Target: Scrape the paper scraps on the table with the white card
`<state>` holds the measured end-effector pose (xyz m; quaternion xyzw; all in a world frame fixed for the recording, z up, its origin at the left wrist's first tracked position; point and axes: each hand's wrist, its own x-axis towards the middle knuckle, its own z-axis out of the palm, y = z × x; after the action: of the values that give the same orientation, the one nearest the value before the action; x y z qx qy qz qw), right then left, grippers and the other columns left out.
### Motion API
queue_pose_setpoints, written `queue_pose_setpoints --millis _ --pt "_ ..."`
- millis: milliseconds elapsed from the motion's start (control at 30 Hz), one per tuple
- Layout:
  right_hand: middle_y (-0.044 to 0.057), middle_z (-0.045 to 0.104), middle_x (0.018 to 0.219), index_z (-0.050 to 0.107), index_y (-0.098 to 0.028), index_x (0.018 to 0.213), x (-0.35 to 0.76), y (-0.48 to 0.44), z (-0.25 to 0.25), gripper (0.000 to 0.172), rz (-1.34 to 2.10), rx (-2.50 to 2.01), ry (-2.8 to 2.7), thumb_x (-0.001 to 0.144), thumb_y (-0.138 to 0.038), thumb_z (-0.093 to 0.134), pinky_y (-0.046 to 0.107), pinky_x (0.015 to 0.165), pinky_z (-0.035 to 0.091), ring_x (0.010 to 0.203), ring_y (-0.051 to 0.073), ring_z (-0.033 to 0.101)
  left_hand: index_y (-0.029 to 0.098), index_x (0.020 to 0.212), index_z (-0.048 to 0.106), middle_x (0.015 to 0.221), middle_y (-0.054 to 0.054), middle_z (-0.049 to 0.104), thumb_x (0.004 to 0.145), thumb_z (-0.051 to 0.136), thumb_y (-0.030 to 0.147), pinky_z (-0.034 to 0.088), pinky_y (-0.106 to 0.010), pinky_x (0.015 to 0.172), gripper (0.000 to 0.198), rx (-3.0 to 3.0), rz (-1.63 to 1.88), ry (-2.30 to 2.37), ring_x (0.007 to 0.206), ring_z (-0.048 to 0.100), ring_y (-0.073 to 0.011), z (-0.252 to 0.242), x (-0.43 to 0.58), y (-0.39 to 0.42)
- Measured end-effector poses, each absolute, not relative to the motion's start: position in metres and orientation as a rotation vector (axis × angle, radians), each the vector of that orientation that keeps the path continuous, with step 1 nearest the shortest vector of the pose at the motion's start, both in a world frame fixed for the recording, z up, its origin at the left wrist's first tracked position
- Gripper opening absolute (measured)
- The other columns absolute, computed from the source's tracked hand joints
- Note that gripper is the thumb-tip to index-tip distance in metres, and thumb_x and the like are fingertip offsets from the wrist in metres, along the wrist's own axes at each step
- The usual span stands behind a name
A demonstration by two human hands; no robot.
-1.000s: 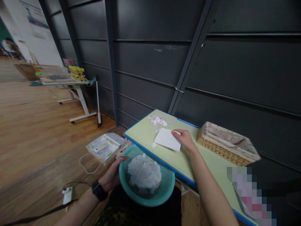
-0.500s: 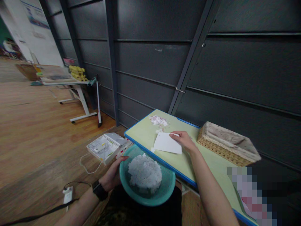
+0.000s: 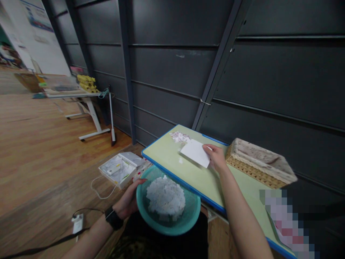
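Observation:
My left hand (image 3: 131,198) grips the rim of a teal mesh basket (image 3: 172,228) below the table's near edge. A heap of white paper scraps (image 3: 165,198) fills the middle of the basket. My right hand (image 3: 215,157) pinches the right end of a white card (image 3: 196,152), tilted over the pale green table (image 3: 164,153). Small pinkish-white scraps (image 3: 179,136) lie in a pile just beyond the card, and a little white bit (image 3: 180,160) sits on the tabletop to its left.
A lined wicker basket (image 3: 256,171) stands at the table's right back. An open white box (image 3: 118,169) and a power strip (image 3: 78,223) are on the floor at left. Dark metal panels (image 3: 172,68) rise behind the table.
My right hand has moved the card away from the near edge, towards the scrap pile, and tilted it. My left hand still holds the teal basket in the same place.

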<state>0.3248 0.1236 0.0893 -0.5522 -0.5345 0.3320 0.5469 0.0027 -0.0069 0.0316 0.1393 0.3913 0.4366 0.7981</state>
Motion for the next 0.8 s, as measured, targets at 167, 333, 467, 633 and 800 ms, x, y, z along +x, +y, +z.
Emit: queue_pose_setpoints --millis 167,333,467,633,800 --pt "0.008 0.067 0.069 0.072 -0.007 0.084 0.332 0.128 0.086 0.049 0.718 -1.436 -1.317 0.061 -0.050 0.063 0.024 0.047 0.034 0.054 0.015 0.051 0.017 0.080 0.061 0.069 -0.004 0.075 0.080 0.058 0.027 0.052 -0.031 0.067 0.011 0.306 0.926 0.877 0.061 0.067 -0.0178 0.035 0.003 -0.009" --pt "0.008 0.068 0.072 0.072 -0.009 0.080 0.331 0.128 0.083 0.044 0.717 -1.460 -1.530 0.063 -0.049 0.062 0.025 0.051 0.035 0.059 0.016 0.053 0.017 0.079 0.061 0.066 -0.003 0.074 0.080 0.057 0.025 0.051 -0.031 0.066 0.010 0.334 0.959 0.864 0.060 0.067 -0.0176 0.034 0.003 -0.009" --pt "0.008 0.069 0.076 0.072 -0.009 0.085 0.334 0.130 0.080 0.045 0.780 -1.403 -1.513 0.065 -0.049 0.062 0.025 0.052 0.036 0.060 0.017 0.054 0.017 0.077 0.061 0.067 -0.003 0.074 0.080 0.057 0.024 0.051 -0.030 0.065 0.009 0.310 0.957 0.862 0.058 0.067 -0.0174 0.035 0.004 -0.008" --pt "0.007 0.068 0.072 0.072 -0.010 0.084 0.333 0.127 0.083 0.045 0.843 -1.427 -1.577 0.065 -0.050 0.063 0.024 0.050 0.033 0.059 0.016 0.052 0.016 0.075 0.062 0.065 -0.004 0.074 0.079 0.058 0.024 0.051 -0.030 0.063 0.011 0.320 0.958 0.855 0.059 0.067 -0.0181 0.037 0.005 -0.008" --pt "0.006 0.067 0.070 0.072 -0.009 0.085 0.324 0.120 0.088 0.047 0.940 -1.406 -1.701 0.065 -0.050 0.064 0.024 0.049 0.031 0.057 0.014 0.049 0.015 0.077 0.062 0.067 -0.005 0.075 0.080 0.057 0.025 0.052 -0.031 0.063 0.012 0.346 0.946 0.857 0.058 0.066 -0.0186 0.036 0.004 -0.009"
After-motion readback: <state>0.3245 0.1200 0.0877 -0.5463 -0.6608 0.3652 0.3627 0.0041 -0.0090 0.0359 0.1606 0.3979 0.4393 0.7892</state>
